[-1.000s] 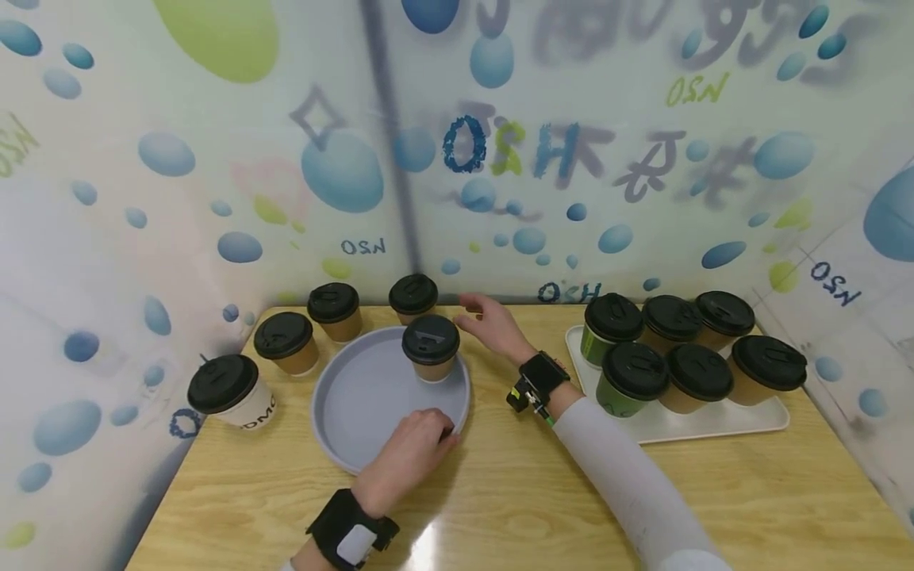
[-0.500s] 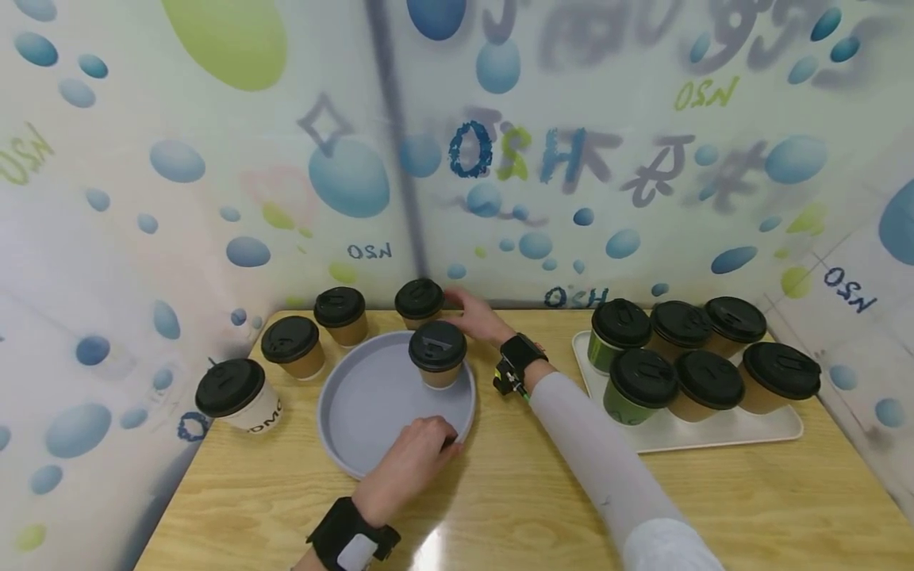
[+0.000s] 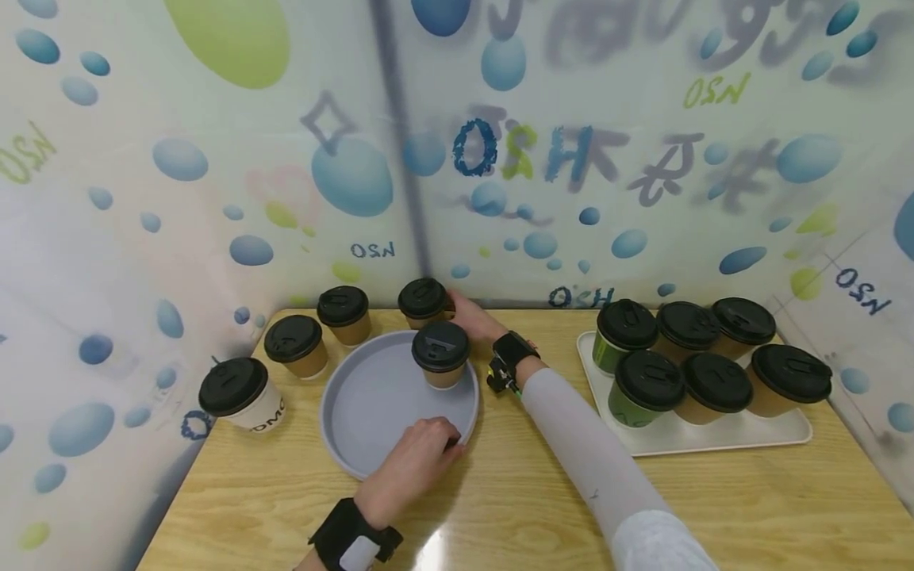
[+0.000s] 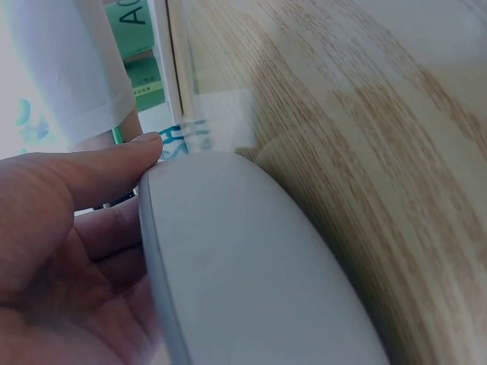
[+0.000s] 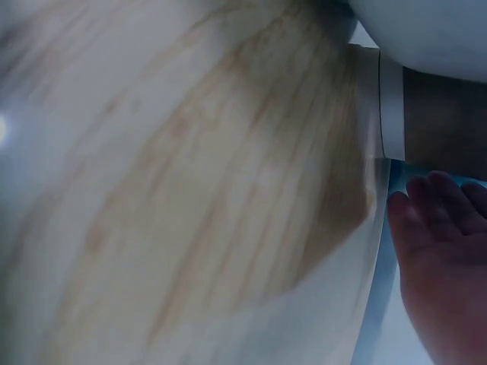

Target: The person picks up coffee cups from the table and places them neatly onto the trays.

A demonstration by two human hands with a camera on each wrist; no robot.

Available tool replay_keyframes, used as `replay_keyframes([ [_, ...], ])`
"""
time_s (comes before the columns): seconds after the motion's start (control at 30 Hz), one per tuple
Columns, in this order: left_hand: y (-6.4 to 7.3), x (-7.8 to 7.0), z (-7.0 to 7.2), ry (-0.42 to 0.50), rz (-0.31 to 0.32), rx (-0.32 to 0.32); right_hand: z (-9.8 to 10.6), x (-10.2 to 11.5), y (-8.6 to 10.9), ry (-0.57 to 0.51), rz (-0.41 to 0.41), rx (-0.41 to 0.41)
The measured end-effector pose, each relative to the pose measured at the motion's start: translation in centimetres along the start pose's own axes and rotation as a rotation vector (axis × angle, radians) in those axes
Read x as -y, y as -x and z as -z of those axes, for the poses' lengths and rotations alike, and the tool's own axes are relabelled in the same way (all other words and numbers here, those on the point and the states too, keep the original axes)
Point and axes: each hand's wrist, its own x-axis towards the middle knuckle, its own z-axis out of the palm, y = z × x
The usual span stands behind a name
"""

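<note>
A round grey tray (image 3: 371, 404) lies on the wooden table, with one black-lidded brown paper coffee cup (image 3: 441, 366) standing on its right side. My left hand (image 3: 410, 464) is at the tray's near right rim, thumb on the edge and fingers bent, as the left wrist view shows the tray's pale outer wall (image 4: 243, 258) beside the thumb. Behind the tray stands another brown coffee cup (image 3: 423, 300). My right hand (image 3: 474, 319) reaches to its right side. In the right wrist view the fingertips (image 5: 418, 186) are right at that cup's brown wall (image 5: 449, 122), not wrapped round it.
Two brown cups (image 3: 295, 346) (image 3: 344, 316) and a larger white cup (image 3: 246, 400) stand left of the tray. On the right, a white rectangular tray (image 3: 778, 428) bears several lidded green and brown cups (image 3: 714, 388). A patterned wall panel (image 3: 500, 238) borders the table's back edge.
My right hand has moved left to the cup behind the tray, its fingers now at that cup's side. My left hand stays at the round tray's rim. The head view has shifted slightly.
</note>
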Motion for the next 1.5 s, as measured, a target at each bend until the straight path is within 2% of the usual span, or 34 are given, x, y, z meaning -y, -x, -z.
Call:
replay_keyframes([
  [0.13,-0.1,-0.1,-0.2,-0.01,-0.028,-0.015,0.1,-0.1,0.1,0.033,0.014,-0.002],
  [0.3,-0.2,-0.3,-0.5,-0.005,-0.027,-0.01,0.4,-0.3,0.5,0.026,0.023,-0.017],
  [0.57,-0.2,-0.5,-0.4,0.025,-0.004,-0.007,1.5,-0.3,2.2,-0.033,0.008,-0.124],
  [0.77,-0.1,-0.3,-0.2,0.021,0.003,-0.005,2.9,-0.1,4.4,-0.046,-0.035,-0.235],
  [1.1,-0.5,-0.3,-0.3,0.005,0.002,0.022,4.6,-0.1,8.5,-0.155,-0.071,-0.317],
  [1.3,-0.5,-0.3,-0.6,-0.019,-0.036,-0.001,4.5,0.3,10.7,-0.183,-0.066,-0.324],
  [1.5,-0.5,-0.2,-0.6,-0.015,-0.027,0.049,4.4,1.4,12.9,-0.165,-0.07,-0.315],
])
